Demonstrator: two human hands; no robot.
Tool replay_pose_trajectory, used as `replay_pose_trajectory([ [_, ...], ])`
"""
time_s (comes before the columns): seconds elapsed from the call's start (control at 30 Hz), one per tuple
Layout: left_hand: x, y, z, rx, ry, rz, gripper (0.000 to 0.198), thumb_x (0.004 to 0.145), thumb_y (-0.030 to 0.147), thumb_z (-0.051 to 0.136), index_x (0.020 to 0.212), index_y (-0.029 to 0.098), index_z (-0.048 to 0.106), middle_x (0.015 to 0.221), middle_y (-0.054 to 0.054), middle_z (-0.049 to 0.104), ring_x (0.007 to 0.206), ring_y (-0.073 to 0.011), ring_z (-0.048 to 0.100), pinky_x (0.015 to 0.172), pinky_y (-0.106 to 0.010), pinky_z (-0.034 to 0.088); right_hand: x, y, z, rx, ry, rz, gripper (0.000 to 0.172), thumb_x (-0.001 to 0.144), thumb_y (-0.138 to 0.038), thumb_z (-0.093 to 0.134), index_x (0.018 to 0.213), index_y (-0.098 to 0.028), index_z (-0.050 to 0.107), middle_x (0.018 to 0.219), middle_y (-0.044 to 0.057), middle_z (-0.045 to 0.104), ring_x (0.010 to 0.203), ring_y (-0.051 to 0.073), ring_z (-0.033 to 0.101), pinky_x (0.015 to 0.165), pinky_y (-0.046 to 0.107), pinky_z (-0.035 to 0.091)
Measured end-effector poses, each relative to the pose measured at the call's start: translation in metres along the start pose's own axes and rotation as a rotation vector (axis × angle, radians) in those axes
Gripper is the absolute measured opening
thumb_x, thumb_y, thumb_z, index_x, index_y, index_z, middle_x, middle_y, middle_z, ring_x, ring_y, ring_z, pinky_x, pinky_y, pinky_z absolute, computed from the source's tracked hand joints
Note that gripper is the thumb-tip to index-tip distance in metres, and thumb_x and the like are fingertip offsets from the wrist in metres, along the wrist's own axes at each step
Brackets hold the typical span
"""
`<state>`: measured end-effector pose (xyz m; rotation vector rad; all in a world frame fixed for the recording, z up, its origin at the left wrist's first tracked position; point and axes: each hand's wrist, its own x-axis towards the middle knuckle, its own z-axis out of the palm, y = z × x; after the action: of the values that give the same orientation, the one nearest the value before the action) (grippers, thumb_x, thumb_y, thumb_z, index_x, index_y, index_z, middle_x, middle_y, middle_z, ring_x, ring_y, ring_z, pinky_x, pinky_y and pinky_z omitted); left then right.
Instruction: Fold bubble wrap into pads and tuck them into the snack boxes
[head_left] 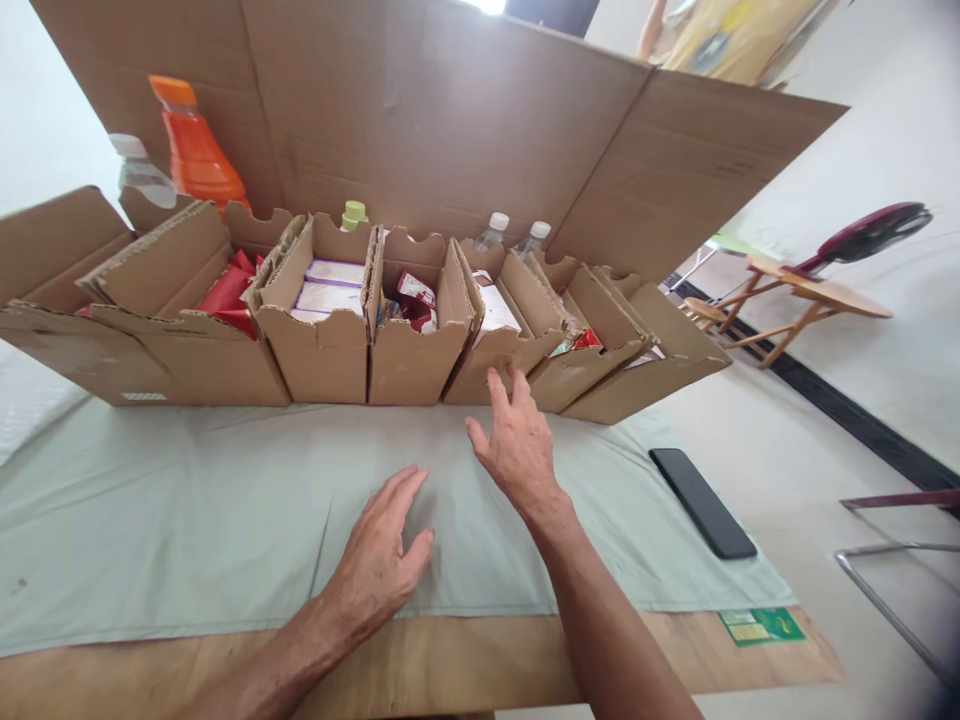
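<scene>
r hand [519, 430] is up by the front of the fifth cardboard bin [495, 385] from l, fingers spread, thumb out — can't tell if fingertips touch the card. that bin stands in the row at the back of the table [465, 660], w/ a white box [495, 305] inside. l hand [382, 545] is lower, over the pale green cloth [187, 500], thumb well apart from fingers; contact w/ cloth unclear. fourth bin [409, 365], next one l, has a dark red & white packet [417, 298]. black slab [701, 500] lies on the cloth, r side — orange bottle [195, 150] behind the bins, far l.
</scene>
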<state>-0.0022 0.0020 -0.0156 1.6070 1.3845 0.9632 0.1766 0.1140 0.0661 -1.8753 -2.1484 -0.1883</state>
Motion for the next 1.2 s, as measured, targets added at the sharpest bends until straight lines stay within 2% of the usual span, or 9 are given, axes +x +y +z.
replay_pose_trajectory([
  [0.1, 0.0, 0.002, -0.001, -0.018, 0.004, -0.013, 0.06, 0.088, 0.02, 0.057, 0.148, 0.021, 0.057, 0.158, -0.016, 0.054, 0.137, -0.0358, 0.06, 0.086, -0.046, 0.066, 0.006, 0.005, -0.007, 0.1, 0.063, -0.024, 0.055, 0.092, -0.029, 0.061, 0.145, -0.016, 0.057, 0.153, 0.023, 0.054, 0.116, 0.035, 0.067, 0.092, 0.049, 0.055],
  [0.2, 0.002, 0.007, -0.002, -0.075, 0.035, -0.002, 0.057, 0.088, 0.019, 0.056, 0.145, 0.022, 0.06, 0.154, -0.015, 0.058, 0.13, -0.033, 0.065, 0.058, -0.029, 0.062, 0.013, -0.006, -0.028, 0.279, 0.123, -0.09, 0.05, 0.097, -0.03, 0.053, 0.146, -0.019, 0.055, 0.127, 0.014, 0.072, 0.09, 0.024, 0.071, 0.088, 0.041, 0.054],
  [0.37, 0.005, 0.014, -0.006, -0.094, 0.228, 0.013, 0.044, 0.089, 0.02, 0.055, 0.131, 0.023, 0.068, 0.144, -0.014, 0.064, 0.115, -0.0292, 0.071, 0.037, -0.019, 0.044, 0.05, -0.056, -0.055, 0.285, -0.032, -0.189, 0.061, 0.099, -0.022, 0.052, 0.159, -0.024, 0.041, 0.099, 0.003, 0.079, 0.085, 0.024, 0.072, 0.082, 0.034, 0.05],
  [0.5, 0.008, 0.016, -0.015, -0.094, 0.444, 0.025, 0.04, 0.09, 0.021, 0.056, 0.128, 0.022, 0.068, 0.14, -0.014, 0.065, 0.115, -0.0278, 0.068, 0.049, -0.022, 0.051, 0.069, -0.071, -0.056, 0.18, -0.052, -0.143, 0.036, 0.102, -0.022, 0.046, 0.134, -0.023, 0.062, 0.101, 0.007, 0.08, 0.092, 0.028, 0.074, 0.082, 0.035, 0.048],
  [0.6, 0.011, 0.016, -0.021, -0.117, 0.552, 0.01, 0.039, 0.09, 0.022, 0.058, 0.129, 0.023, 0.067, 0.141, -0.013, 0.063, 0.11, -0.0249, 0.067, 0.069, -0.03, 0.059, 0.065, -0.066, -0.058, 0.184, 0.004, -0.112, 0.039, 0.102, -0.023, 0.046, 0.14, -0.021, 0.056, 0.103, 0.008, 0.08, 0.093, 0.028, 0.074, 0.083, 0.036, 0.049],
  [0.7, 0.013, 0.015, -0.023, -0.127, 0.586, -0.01, 0.036, 0.09, 0.024, 0.059, 0.125, 0.023, 0.068, 0.141, -0.012, 0.063, 0.106, -0.0239, 0.066, 0.079, -0.035, 0.059, 0.062, -0.063, -0.066, 0.093, -0.075, -0.1, 0.052, 0.098, -0.023, 0.053, 0.15, -0.018, 0.046, 0.102, 0.012, 0.08, 0.092, 0.032, 0.074, 0.081, 0.039, 0.051],
  [0.93, 0.02, 0.01, -0.024, -0.119, 0.638, 0.021, 0.033, 0.086, 0.025, 0.06, 0.118, 0.023, 0.071, 0.136, -0.011, 0.065, 0.104, -0.0231, 0.067, 0.08, -0.035, 0.058, 0.073, -0.067, -0.075, 0.056, -0.09, -0.123, 0.027, 0.097, -0.019, 0.051, 0.116, -0.018, 0.069, 0.106, 0.016, 0.079, 0.099, 0.032, 0.074, 0.079, 0.036, 0.048],
  [1.07, 0.026, 0.004, -0.037, -0.162, 0.745, 0.067, 0.037, 0.086, 0.027, 0.06, 0.122, 0.021, 0.068, 0.133, -0.012, 0.066, 0.117, -0.025, 0.065, 0.098, -0.04, 0.055, 0.038, -0.051, -0.077, 0.107, -0.08, -0.188, 0.023, 0.098, -0.02, 0.049, 0.106, -0.022, 0.07, 0.1, 0.008, 0.08, 0.094, 0.026, 0.074, 0.076, 0.032, 0.045],
  [1.2, 0.016, 0.003, -0.055, -0.235, 0.826, 0.043, 0.049, 0.086, 0.031, 0.064, 0.133, 0.02, 0.06, 0.133, -0.013, 0.066, 0.122, -0.0259, 0.065, 0.103, -0.042, 0.052, -0.036, -0.012, -0.093, 0.267, -0.036, -0.27, 0.017, 0.097, -0.021, 0.053, 0.095, -0.023, 0.069, 0.086, 0.001, 0.078, 0.075, 0.018, 0.071, 0.07, 0.029, 0.046],
])
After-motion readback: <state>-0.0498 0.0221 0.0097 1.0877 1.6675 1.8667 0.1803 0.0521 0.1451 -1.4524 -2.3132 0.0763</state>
